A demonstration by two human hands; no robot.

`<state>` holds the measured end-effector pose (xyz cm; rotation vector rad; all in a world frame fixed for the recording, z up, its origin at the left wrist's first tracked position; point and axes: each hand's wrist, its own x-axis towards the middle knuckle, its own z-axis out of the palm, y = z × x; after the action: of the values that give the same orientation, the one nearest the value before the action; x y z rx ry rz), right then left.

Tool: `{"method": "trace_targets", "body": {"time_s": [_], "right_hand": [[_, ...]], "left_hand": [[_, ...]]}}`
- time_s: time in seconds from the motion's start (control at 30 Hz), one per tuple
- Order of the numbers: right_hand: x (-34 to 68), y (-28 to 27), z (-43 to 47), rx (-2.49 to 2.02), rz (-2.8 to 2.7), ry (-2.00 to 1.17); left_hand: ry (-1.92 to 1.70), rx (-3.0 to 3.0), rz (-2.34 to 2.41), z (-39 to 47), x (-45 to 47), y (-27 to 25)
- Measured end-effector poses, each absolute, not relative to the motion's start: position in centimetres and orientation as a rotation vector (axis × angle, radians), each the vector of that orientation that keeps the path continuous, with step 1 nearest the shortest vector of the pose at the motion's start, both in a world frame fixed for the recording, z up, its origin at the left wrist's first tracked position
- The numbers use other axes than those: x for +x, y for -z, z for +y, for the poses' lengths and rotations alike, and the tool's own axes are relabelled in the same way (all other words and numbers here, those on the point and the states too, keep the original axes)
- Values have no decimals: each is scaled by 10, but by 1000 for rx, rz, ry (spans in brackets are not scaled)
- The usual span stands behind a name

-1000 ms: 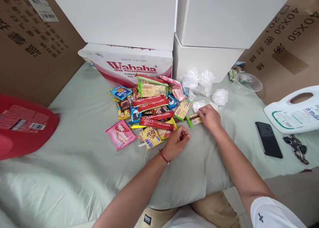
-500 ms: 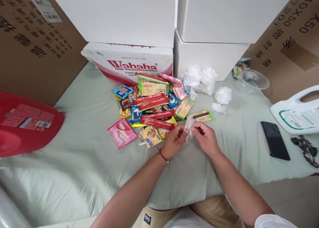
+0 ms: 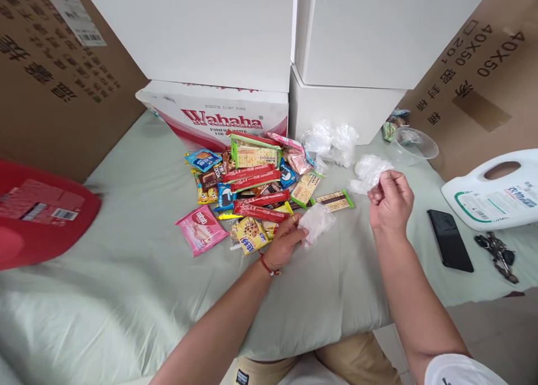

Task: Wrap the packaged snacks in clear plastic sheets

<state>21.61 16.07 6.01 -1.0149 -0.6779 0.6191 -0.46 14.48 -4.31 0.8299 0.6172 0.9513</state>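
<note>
My left hand (image 3: 286,240) pinches a crumpled clear plastic bag (image 3: 318,226) that hangs open toward the right, in front of the snack pile. My right hand (image 3: 392,199) is off to the right with its fingers curled together at the edge of another crumpled plastic bag (image 3: 372,171). Close to my left hand lie a yellow cookie packet (image 3: 251,233), red snack bars (image 3: 261,211) and a pink wafer packet (image 3: 202,230). A soda biscuit packet (image 3: 335,200) rests just behind the held bag.
Balled plastic bags (image 3: 332,141) lie against white boxes (image 3: 342,107). To the right are a clear plastic bowl (image 3: 414,145), a white jug (image 3: 494,191), a black phone (image 3: 450,240) and keys (image 3: 496,256). A red container (image 3: 44,214) stands at left.
My right hand has let go of the bag both hands were holding and moved right to the other crumpled bag. The bag in my left hand has spread wider. The view has shifted slightly.
</note>
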Motion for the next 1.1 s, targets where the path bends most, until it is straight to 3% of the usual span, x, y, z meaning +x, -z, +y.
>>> {"method": "trace_targets", "body": {"time_s": [0.17,0.43,0.57,0.9,1.0,1.1], "right_hand": [[215,-49,143,-885,-522,-1048],[239,-21,71,-935,-404,-1000],[243,-19,57,-932,-436,-990],[199,-28,84,-1035,-413,-1499],[180,-22,92,-1044,-570,-1593],[169,-10,93,-1024,-804,-1487]], "left_hand": [[-834,731,505,140,-6,34],[-802,594,400,161,34,-35],[-847,675,589,175,51,-57],[-1107,1482,844,95,13,0],[-1024,1488,834,100,14,12],[-995,1268,888,111,12,27]]}}
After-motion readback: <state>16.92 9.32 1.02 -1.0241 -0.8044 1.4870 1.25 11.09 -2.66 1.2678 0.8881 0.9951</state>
